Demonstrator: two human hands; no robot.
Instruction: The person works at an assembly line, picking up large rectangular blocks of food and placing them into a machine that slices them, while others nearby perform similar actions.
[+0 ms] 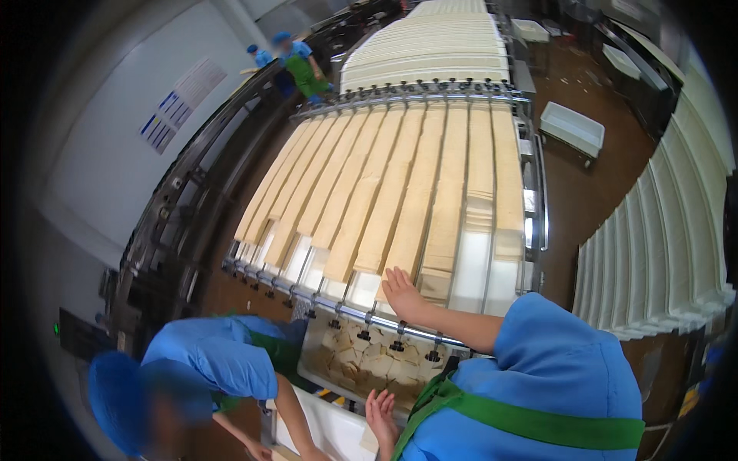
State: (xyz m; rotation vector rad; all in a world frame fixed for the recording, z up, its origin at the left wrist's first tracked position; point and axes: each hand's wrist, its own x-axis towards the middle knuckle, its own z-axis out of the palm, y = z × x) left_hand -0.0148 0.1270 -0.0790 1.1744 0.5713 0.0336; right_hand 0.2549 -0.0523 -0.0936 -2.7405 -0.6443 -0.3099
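My right hand (402, 294) lies with spread fingers on the near end of one long pale yellow slab strip (406, 248), likely a food sheet. More such strips (372, 201) run side by side along the conveyor, parted by thin metal guide rods (428, 230). Near the right side, one strip ends in a stack of loose layered pieces (479, 213). Low in the picture my left hand (381, 412) is raised with its fingers slightly curled, beside the edge of a white tray (323, 423). Whether it touches the pale piece (369, 439) close by, I cannot tell.
A bin of broken scraps (375, 357) stands under the conveyor's chrome front bar (340, 308). At the left a co-worker (213, 357) bends over the white tray. White ribbed belting (651, 242) is at the right, and a white tub on wheels (572, 128) stands beyond. Other people work far back.
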